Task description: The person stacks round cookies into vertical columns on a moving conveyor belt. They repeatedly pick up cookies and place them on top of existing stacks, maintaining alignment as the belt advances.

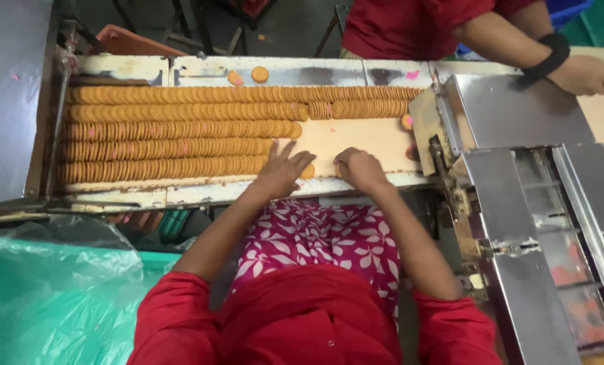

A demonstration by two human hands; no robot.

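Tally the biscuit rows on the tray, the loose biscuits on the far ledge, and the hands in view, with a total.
Biscuit rows on the tray: 5
Loose biscuits on the far ledge: 2
Person's own hands, left hand and right hand: 2
Co-worker's hand: 1
Total: 10

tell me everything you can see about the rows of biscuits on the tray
The biscuit rows are five long lines of round, golden-brown biscuits standing on edge, packed face to face across a pale, worn tray. The two far rows reach almost to the metal chute on the right; the three near rows stop about midway. The left hand presses against the end of the nearest rows, and the right hand rests on bare tray beside them. Two loose biscuits lie flat on the far ledge.
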